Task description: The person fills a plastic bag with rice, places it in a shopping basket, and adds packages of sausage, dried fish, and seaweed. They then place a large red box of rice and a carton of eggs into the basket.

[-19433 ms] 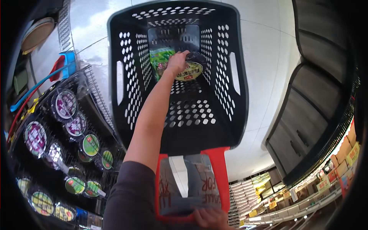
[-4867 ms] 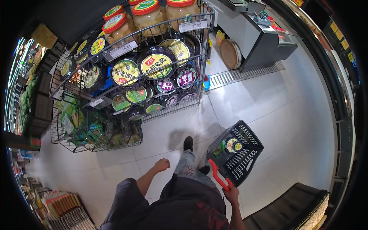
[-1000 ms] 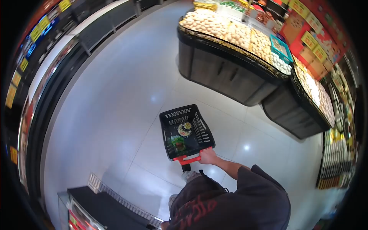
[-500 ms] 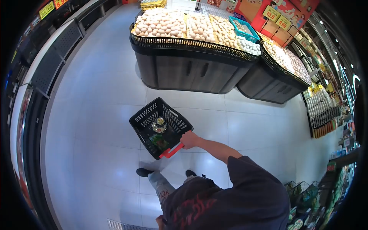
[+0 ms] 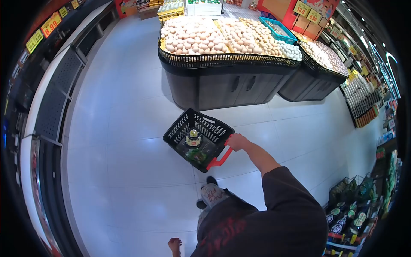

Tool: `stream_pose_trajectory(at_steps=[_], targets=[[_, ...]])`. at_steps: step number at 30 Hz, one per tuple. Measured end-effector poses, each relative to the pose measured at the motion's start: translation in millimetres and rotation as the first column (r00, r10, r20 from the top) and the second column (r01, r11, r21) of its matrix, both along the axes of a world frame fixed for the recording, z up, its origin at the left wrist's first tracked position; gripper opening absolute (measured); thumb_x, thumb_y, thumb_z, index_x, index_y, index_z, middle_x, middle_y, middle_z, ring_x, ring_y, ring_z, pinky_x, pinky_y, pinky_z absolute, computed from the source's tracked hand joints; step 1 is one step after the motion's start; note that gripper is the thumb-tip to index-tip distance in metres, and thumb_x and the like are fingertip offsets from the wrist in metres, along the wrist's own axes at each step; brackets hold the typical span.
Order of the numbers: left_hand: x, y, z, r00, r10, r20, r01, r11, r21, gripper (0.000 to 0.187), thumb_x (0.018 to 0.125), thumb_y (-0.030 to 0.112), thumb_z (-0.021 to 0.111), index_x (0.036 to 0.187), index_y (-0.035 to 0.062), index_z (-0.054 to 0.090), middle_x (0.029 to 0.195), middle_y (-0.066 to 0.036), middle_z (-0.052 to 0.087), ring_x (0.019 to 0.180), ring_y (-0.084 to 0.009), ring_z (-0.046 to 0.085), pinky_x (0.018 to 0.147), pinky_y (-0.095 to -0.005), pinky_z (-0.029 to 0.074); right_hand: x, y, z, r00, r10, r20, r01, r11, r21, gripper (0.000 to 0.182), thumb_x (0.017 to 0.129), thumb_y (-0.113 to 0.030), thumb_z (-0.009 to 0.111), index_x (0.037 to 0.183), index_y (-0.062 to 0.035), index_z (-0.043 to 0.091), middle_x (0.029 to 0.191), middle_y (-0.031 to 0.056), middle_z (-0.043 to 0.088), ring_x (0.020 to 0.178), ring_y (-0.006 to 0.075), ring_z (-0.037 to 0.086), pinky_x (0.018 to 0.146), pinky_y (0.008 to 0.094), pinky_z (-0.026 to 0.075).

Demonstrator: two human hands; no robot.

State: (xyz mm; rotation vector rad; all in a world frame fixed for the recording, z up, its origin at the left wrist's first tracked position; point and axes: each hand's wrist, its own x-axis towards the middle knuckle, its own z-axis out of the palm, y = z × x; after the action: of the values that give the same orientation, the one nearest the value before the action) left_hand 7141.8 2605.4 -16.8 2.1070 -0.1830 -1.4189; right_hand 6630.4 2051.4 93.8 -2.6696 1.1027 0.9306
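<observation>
My right hand (image 5: pixel 239 142) is wrapped round the red handle (image 5: pixel 220 159) of a black plastic shopping basket (image 5: pixel 171 136). The basket is tilted, with its inside facing me. In it lie a clear round container (image 5: pixel 193 138) with a label and, closer to me, a bag of green leaves (image 5: pixel 196 155); their exact contents are too small to make out. Down at the bottom edge hangs my left hand (image 5: pixel 174 244), its fingers loosely bent and nothing visible in them.
Ahead stands a dark display counter (image 5: pixel 218 85) heaped with eggs (image 5: pixel 197 36). A second egg counter (image 5: pixel 306 83) adjoins it on the right. A long shelf unit (image 5: pixel 47 107) runs along the left. Bottles (image 5: pixel 340 222) stand at the lower right. Pale tiled floor (image 5: pixel 124 167) lies between.
The egg counters have come nearer and the left shelf shows more as I move forward. The basket has shifted right in view, still in my right hand. My left hand has swung further into view.
</observation>
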Motion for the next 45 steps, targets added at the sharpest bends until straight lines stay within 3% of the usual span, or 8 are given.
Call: stream_pose_trajectory(at_steps=[7,13,20,21,23,28,35,45], targets=[[160.2,-145.2,16.1,0.99,-0.123,0.075,0.117,0.99,0.082,0.022,0.085,0.001,0.04,0.095,-0.0033,0.059,0.076,-0.018,0.066,0.064,-0.0263,0.067,0.055,-0.0381,0.058,80.8,-117.3,0.4,0.992,0.065,0.11,-0.074,0.994,0.079,0.011,0.07,-0.015,0.067,0.08,-0.0102,0.07,0.083,0.0111,0.071,0.082,0.0299,0.07,0.073,0.0424,0.055],[222.6,-273.3,23.9,0.99,-0.133,-0.045,0.138,0.979,0.147,0.015,0.088,0.002,0.056,0.096,-0.0049,0.067,0.083,-0.017,0.07,0.07,-0.0271,0.07,0.062,-0.0379,0.059,164.3,-232.0,-11.0,0.991,0.128,0.042,-0.132,0.986,0.104,0.012,0.07,-0.02,0.067,0.073,-0.0095,0.072,0.076,0.0104,0.071,0.076,0.0297,0.07,0.069,0.0417,0.055],[279.8,-418.5,27.7,0.97,-0.238,0.043,0.233,0.969,0.085,0.011,0.084,-0.001,0.061,0.088,-0.0052,0.071,0.076,-0.012,0.07,0.066,-0.0174,0.067,0.056,-0.0308,0.053,288.9,-355.6,-1.6,1.0,-0.009,-0.02,0.012,0.983,0.183,0.013,0.07,-0.02,0.067,0.075,-0.0094,0.071,0.079,0.0119,0.071,0.078,0.0297,0.07,0.069,0.0419,0.056],[293.8,-430.3,16.7,0.973,-0.226,0.048,0.229,0.972,-0.046,0.013,0.084,-0.001,0.06,0.087,-0.0046,0.071,0.073,-0.011,0.069,0.067,-0.0173,0.067,0.056,-0.0309,0.053,304.4,-375.9,-2.5,0.999,-0.014,-0.029,0.019,0.983,0.184,0.013,0.07,-0.02,0.067,0.075,-0.0094,0.071,0.079,0.0119,0.071,0.078,0.0297,0.07,0.069,0.0419,0.056],[334.0,-441.9,-13.4,0.987,-0.146,-0.073,0.14,0.986,-0.087,0.029,0.079,0.022,0.072,0.095,-0.0027,0.074,0.079,-0.009,0.071,0.067,-0.0162,0.062,0.067,-0.031,0.052,336.7,-407.2,-5.0,0.999,-0.048,-0.011,0.049,0.985,0.163,0.013,0.07,-0.021,0.067,0.075,-0.0097,0.071,0.078,0.0112,0.071,0.078,0.0295,0.07,0.069,0.0425,0.055],[445.2,-542.1,-26.2,0.947,-0.321,0.007,0.321,0.947,0.012,0.022,0.081,0.017,0.067,0.091,-0.0023,0.073,0.075,-0.009,0.069,0.065,-0.0166,0.063,0.061,-0.0298,0.051,424.6,-491.6,-10.9,0.983,-0.168,-0.078,0.177,0.977,0.122,0.013,0.073,-0.019,0.065,0.078,-0.01,0.072,0.08,0.0113,0.071,0.08,0.0289,0.07,0.07,0.042,0.055],[658.2,-780.6,14.6,0.923,-0.383,0.037,0.374,0.916,0.142,0.017,0.084,0.009,0.058,0.085,-0.0019,0.072,0.071,-0.01,0.067,0.061,-0.0171,0.065,0.052,-0.028,0.05,553.4,-612.3,-10.6,0.918,-0.395,-0.028,0.396,0.918,0.039,0.01,0.075,-0.015,0.065,0.08,-0.0109,0.073,0.089,0.0097,0.072,0.091,0.0276,0.069,0.08,0.0403,0.054],[887.4,-1159.4,0.1,0.855,-0.509,0.097,0.502,0.86,0.093,0.03,0.078,0.009,0.047,0.079,-0.0094,0.07,0.064,-0.013,0.06,0.054,-0.0181,0.057,0.053,-0.0323,0.055,674.2,-843.7,-32.3,0.889,-0.425,0.168,0.421,0.905,0.065,0.013,0.067,-0.02,0.067,0.072,-0.0089,0.071,0.079,0.0121,0.071,0.081,0.0291,0.071,0.071,0.0403,0.055]])
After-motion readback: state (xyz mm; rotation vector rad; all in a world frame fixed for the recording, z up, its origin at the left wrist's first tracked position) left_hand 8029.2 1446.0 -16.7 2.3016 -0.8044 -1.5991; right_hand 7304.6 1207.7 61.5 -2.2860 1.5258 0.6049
